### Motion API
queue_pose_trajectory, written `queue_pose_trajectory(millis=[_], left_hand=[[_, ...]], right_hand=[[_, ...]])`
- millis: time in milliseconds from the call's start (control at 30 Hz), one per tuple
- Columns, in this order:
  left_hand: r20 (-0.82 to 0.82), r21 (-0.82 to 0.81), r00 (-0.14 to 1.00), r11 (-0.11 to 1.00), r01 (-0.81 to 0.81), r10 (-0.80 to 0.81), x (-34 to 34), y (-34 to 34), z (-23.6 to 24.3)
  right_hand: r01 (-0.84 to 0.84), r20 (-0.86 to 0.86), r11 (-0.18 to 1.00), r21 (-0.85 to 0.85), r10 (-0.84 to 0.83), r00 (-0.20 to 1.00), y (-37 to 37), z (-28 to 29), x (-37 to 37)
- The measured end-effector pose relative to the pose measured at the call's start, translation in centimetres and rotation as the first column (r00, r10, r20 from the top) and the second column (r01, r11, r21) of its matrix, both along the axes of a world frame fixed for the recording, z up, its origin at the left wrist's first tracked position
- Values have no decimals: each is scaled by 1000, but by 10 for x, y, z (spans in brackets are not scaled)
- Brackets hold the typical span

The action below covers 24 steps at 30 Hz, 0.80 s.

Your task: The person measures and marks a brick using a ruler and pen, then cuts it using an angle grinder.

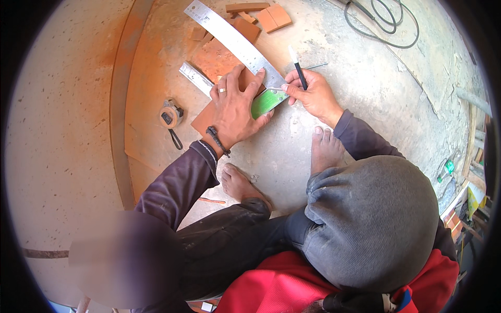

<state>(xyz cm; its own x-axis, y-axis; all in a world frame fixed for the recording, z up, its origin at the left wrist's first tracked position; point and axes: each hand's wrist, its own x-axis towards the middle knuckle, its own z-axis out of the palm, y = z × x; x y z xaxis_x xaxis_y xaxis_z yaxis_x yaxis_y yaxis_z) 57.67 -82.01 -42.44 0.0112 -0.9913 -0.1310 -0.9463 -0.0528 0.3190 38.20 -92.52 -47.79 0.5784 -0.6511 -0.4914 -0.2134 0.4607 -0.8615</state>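
Observation:
A carpenter's square with a long silver blade (229,39) and a green stock (267,104) lies across a flat terracotta tile (206,119). My left hand (234,104) presses down on it with fingers spread, the index finger on the blade and the thumb at the green stock. Between the fingers of my right hand (313,91) stands a black marker (300,75), its pale end upward. Those fingertips also meet a thin silvery rod (276,88) at the corner where blade and stock join; its kind is unclear.
Broken terracotta pieces (274,18) lie beyond the square, by a silver metal strip (195,78). A tape measure (170,113) rests to the left. At the far right a black cable (383,39) coils on the concrete floor (360,68). My bare feet (326,148) and bent knees (370,224) are close by.

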Motion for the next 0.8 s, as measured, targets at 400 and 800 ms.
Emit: queue_pose_trajectory(millis=[400, 800], left_hand=[[-8, 6, 1000, 1000, -2, 2, 1, -3, 0], [1, -17, 1000, 1000, 16, -16, 2, -6, 3]], right_hand=[[47, 40, 997, 60, -50, 998, -2, -4, 5], [49, 47, 995, 83, -53, 997, -4, -5, 8]])
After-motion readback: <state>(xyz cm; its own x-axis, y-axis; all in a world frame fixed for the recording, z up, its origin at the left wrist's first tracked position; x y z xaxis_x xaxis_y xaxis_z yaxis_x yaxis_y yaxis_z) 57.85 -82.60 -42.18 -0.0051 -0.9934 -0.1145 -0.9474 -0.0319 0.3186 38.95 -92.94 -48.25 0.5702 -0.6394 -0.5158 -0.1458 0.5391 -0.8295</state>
